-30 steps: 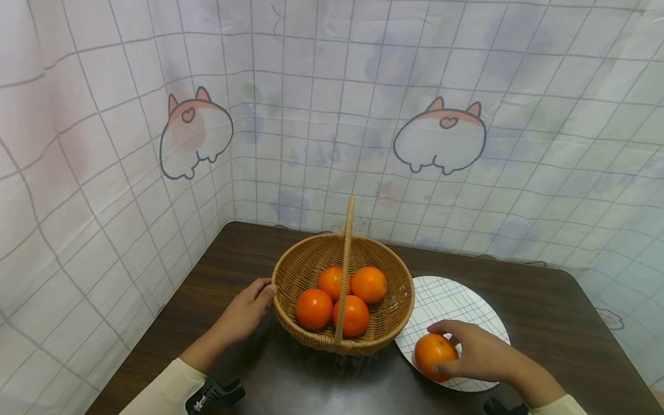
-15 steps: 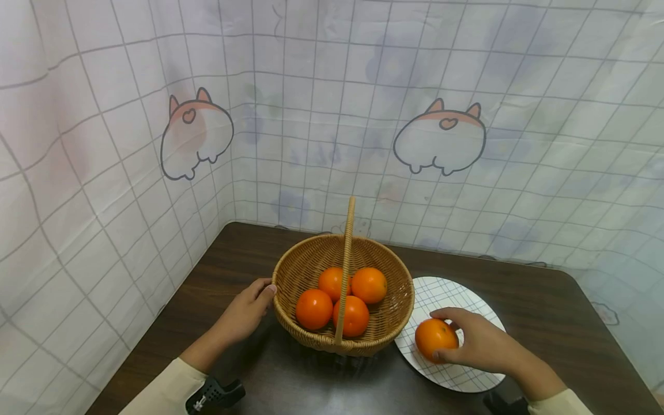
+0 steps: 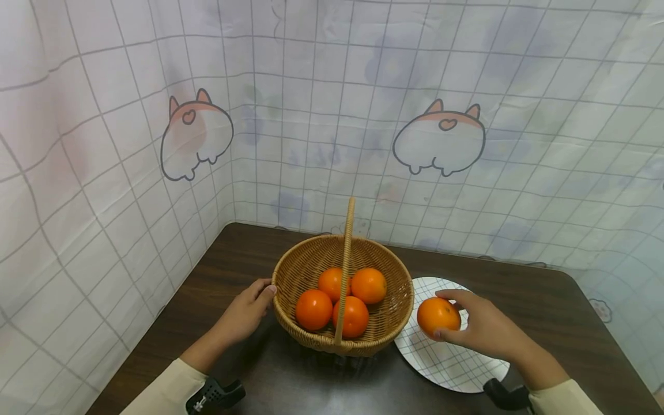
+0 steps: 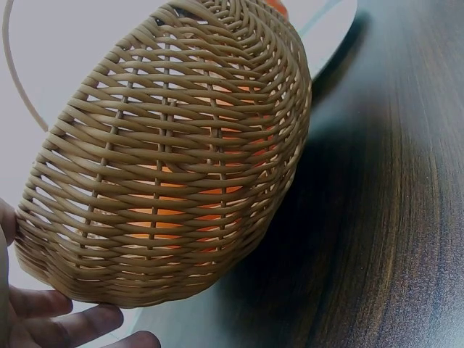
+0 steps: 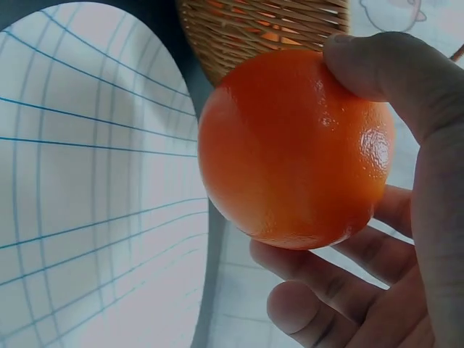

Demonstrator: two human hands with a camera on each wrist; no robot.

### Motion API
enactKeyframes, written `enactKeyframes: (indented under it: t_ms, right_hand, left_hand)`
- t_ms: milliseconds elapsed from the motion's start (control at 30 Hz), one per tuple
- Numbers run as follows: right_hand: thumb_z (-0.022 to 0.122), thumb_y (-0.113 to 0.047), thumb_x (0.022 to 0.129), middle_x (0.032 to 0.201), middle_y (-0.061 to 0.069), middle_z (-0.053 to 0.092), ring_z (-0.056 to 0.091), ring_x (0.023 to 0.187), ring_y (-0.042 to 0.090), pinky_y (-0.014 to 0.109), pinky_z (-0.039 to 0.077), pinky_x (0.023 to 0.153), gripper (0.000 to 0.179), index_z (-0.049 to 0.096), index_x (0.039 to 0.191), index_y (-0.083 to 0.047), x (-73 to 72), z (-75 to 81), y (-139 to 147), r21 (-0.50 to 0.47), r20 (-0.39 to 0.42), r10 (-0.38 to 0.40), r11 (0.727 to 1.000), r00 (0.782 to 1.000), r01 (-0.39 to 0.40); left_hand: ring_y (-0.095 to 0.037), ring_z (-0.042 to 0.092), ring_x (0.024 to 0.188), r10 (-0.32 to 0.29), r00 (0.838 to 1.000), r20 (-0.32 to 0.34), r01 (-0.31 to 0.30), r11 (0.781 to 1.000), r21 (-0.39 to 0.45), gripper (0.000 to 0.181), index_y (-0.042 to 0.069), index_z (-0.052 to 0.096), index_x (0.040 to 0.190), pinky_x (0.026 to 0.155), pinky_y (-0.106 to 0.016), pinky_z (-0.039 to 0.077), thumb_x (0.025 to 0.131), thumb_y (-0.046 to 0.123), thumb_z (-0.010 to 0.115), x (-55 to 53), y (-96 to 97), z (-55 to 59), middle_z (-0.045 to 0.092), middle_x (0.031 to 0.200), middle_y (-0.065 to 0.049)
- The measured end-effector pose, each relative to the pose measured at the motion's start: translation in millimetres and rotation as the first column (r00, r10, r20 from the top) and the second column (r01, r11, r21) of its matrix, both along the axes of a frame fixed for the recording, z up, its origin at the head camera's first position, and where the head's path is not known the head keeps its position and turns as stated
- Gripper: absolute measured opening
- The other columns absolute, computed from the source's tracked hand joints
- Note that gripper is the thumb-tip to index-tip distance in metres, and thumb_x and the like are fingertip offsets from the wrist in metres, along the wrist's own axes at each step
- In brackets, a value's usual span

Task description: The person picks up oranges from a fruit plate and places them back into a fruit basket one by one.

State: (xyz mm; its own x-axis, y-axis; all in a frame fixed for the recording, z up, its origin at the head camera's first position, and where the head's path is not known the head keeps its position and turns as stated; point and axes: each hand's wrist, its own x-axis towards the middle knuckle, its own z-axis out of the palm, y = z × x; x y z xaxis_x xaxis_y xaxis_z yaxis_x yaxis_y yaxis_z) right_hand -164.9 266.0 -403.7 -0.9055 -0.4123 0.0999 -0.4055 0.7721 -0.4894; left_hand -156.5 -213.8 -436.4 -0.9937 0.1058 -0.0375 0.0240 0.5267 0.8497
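In the head view my right hand (image 3: 490,328) holds an orange (image 3: 438,318) above the white plate (image 3: 456,369) with a grid pattern. The right wrist view has the thumb on one side of that orange (image 5: 290,152) and fingers on the other, with the plate (image 5: 87,196) apart from it. My left hand (image 3: 246,311) grips the left rim of a wicker basket (image 3: 295,259). Several oranges (image 3: 313,309) lie inside, partly behind the upright handle (image 3: 346,259). From the left wrist, the basket's woven side (image 4: 167,167) looms close, with fingers (image 4: 65,322) at its rim.
The dark wooden table (image 3: 311,386) bears basket and plate side by side, the basket's right side overlapping the plate's left edge. A patterned white curtain (image 3: 321,115) hangs behind and to the left. Dark straps (image 3: 212,395) sit on both wrists.
The right hand has lifted the orange off the plate and moved it away from me. The left hand and the basket have stayed where they were.
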Motion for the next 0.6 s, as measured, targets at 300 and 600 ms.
enactKeyframes:
  t_ms: [300, 600]
  right_hand:
    - [0.089, -0.047, 0.079, 0.128, 0.013, 0.065, 0.062, 0.096, 0.022, 0.043, 0.054, 0.076, 0.077, 0.060, 0.138, -0.008, -5.2, 9.8, -1, -0.019, -0.068, -0.013, 1.000, 0.998, 0.012]
    - [0.086, -0.052, 0.080, 0.131, 0.013, 0.063, 0.061, 0.093, 0.021, 0.038, 0.052, 0.073, 0.079, 0.058, 0.140, -0.010, -9.5, 20.9, -3, -0.025, -0.104, -0.014, 1.000, 0.994, 0.011]
  left_hand:
    - [-0.034, 0.065, 0.108, -0.002, 1.000, -0.009, 0.001, 1.000, -0.012, 0.060, 0.004, 0.047, 0.150, 0.087, -0.047, 0.055, 0.111, 0.049, 0.040, -0.6, -0.4, -0.6, 0.063, 0.122, -0.014]
    - [-0.035, 0.064, 0.112, -0.009, 1.000, -0.017, 0.009, 1.000, -0.001, 0.059, 0.003, 0.046, 0.150, 0.090, -0.048, 0.055, 0.111, 0.047, 0.040, -0.8, -0.2, -0.5, 0.062, 0.127, -0.016]
